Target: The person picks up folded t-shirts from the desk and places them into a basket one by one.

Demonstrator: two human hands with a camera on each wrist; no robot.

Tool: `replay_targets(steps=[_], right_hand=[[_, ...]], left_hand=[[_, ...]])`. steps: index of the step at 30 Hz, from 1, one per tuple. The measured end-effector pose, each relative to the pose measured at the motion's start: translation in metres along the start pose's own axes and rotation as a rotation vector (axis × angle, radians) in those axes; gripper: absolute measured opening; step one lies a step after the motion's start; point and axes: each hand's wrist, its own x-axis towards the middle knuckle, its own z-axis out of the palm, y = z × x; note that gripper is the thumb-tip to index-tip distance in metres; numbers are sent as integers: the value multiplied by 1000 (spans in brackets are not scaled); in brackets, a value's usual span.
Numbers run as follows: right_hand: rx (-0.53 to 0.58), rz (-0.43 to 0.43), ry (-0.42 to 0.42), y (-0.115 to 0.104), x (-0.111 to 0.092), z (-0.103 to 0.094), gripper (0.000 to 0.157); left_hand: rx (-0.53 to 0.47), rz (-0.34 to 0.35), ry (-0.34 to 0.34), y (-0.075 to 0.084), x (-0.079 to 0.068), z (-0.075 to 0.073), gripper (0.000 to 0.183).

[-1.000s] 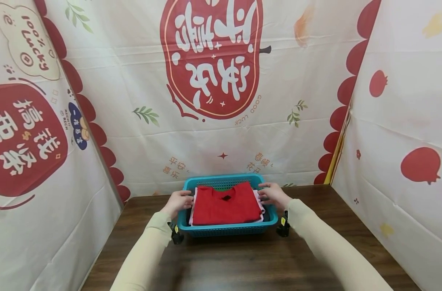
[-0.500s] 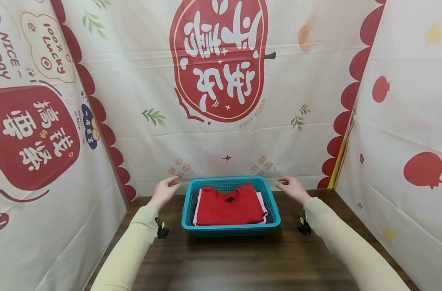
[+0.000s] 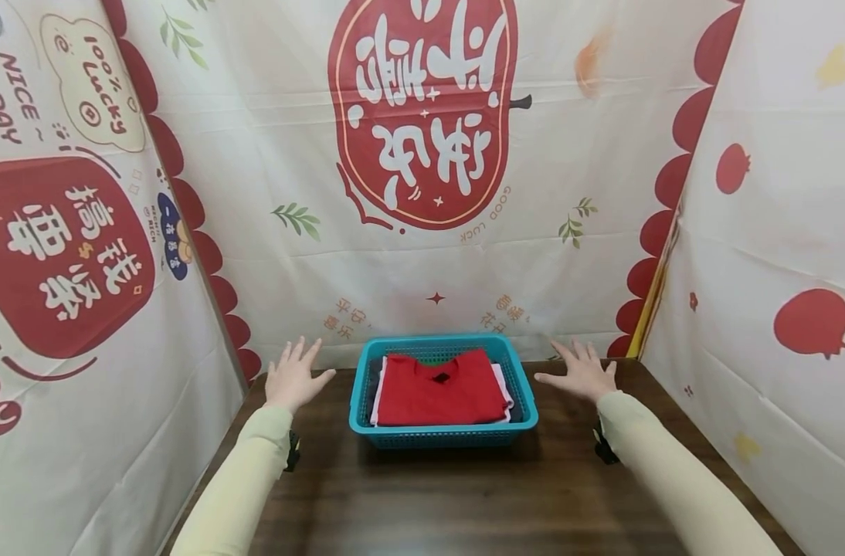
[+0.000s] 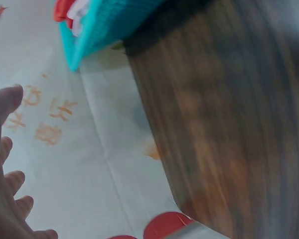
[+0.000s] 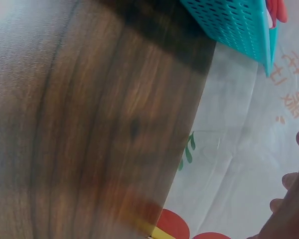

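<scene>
A teal plastic basket (image 3: 443, 437) stands at the back middle of the table. Inside it a folded red shirt (image 3: 439, 398) lies on top of other folded clothes, with pale and dark edges showing beneath. To the left of the basket my left hand (image 3: 294, 378) hovers with its fingers spread, apart from the rim. My right hand (image 3: 581, 374) is likewise spread out on the basket's right side and touches nothing. Each wrist view catches a corner of the basket and part of the hand at the frame's edge.
The dark wooden table (image 3: 436, 502) stretches toward me in front of the basket. A printed cloth wall (image 3: 422, 266) rises right behind the basket, and more cloth walls close off the left and right sides.
Both hands have come away from the clothes in the basket, moving outward to either side, and their fingers have spread. The basket and red shirt stay in place on the table.
</scene>
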Motion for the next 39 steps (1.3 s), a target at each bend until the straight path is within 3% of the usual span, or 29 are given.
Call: replay_targets(steps=[7,16,23,39], right_hand=[[5,13,-63,4,-12,5,100],[-17,3,-44,9,-18,2,95],[-38,14,-26,7,-24,2,98],[-50,46,-44,13,-19,4,107]], left_hand=[[39,-52,-91,-15,-14,4,84],[69,-66,-105,-34,-23,19,94],[60,-75,-105,-35,-30,24,93],[64,-77,-112,-28,-30,23,90]])
